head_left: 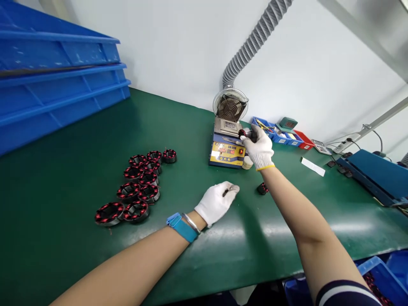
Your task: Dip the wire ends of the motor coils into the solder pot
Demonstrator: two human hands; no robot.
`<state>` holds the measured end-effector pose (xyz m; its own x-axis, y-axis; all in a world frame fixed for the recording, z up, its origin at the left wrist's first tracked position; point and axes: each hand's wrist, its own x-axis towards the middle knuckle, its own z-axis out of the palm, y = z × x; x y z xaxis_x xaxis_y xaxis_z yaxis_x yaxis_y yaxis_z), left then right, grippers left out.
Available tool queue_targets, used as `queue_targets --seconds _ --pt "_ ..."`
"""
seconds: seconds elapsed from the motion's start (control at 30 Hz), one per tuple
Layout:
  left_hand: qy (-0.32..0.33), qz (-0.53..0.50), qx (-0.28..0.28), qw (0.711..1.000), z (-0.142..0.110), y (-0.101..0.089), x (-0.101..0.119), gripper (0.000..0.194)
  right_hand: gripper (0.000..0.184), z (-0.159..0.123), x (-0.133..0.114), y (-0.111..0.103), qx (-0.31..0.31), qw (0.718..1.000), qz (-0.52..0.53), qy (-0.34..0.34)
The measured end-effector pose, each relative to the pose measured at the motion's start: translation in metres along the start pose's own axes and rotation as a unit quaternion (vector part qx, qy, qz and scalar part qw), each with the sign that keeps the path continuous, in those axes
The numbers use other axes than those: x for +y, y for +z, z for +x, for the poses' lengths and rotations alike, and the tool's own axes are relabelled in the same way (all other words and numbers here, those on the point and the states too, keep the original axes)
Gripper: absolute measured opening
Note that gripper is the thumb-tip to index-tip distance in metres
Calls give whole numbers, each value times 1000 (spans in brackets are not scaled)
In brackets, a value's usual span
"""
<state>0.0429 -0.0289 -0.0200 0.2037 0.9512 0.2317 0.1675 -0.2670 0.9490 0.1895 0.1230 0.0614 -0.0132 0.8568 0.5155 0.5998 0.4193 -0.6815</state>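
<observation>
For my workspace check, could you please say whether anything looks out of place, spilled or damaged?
One black-and-red ring-shaped part lies alone near the right forearm, apart from the cluster of similar rings at the left. A white paper-like strip lies aslant on the green tabletop. No spill or damage is apparent.

The green worktop (pixel 185 127) carries blue crates (pixel 60 91) toward its left edge, a yellow-fronted unit (pixel 225 146) near its back edge, black-and-red rings (pixel 135 179) left of centre.
</observation>
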Motion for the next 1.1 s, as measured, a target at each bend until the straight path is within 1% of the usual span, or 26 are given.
queue_targets --seconds 0.1,0.17,0.23,0.37,0.57,0.7,0.83,0.9,0.97,1.03,1.1 --pt "-2 39 -23 999 1 1 0 26 62 49 -5 4 -2 989 -148 -20" --pt "-4 50 -29 998 0 2 0 24 59 70 -9 8 -16 975 -221 -26" --pt "-6 65 -34 997 0 2 1 23 55 84 -14 13 -31 962 -271 -28" --pt "-11 121 -52 991 0 2 3 27 53 97 -21 26 -65 941 -330 -35" --pt "-20 154 -71 985 0 2 4 25 50 102 -20 40 -119 911 -392 -44" --pt "-21 170 -73 983 1 2 5 25 47 100 -17 44 -124 903 -408 -60" --pt "-21 177 -71 981 0 3 5 26 51 101 -19 42 -119 905 -403 -62" --pt "-25 162 -63 985 0 4 4 25 51 102 -22 38 -103 915 -386 -50" --pt "-35 119 -44 991 0 5 1 26 49 101 -25 32 -77 933 -349 -39" --pt "-43 53 5 998 2 6 -2 30 51 96 -27 25 -50 956 -286 -34" --pt "-44 -22 77 996 6 6 -6 32 55 82 -29 20 -38 979 -200 -29"
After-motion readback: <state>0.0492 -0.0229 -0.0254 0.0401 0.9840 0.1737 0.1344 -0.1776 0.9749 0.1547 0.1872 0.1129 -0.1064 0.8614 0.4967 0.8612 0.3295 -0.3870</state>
